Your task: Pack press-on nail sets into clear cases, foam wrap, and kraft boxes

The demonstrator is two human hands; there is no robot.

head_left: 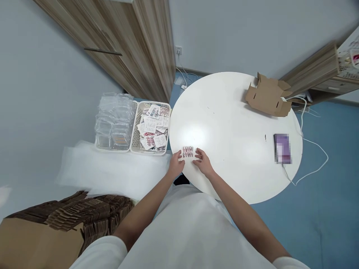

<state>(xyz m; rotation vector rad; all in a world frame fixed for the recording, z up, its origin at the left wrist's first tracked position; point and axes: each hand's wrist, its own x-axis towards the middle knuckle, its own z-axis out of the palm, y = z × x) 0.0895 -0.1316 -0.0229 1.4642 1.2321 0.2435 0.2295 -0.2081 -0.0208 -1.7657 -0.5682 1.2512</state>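
Printed lines of dark text covered several white cards heaped in the white plastic basket, but the lettering was too small to read. Other cards there carried rows of press-on nails. The purple screen of the phone-like device at the right of the tabletop was blurred into blocks, so any wording on it could not be made out.

The pink set of press-on nails, in two rows, lay flat near the tabletop's edge, between the left hand and the right hand. Both had fingers and thumb parted, unclenched, just beside its ends; whether either fingertip touched its backing could not be told.
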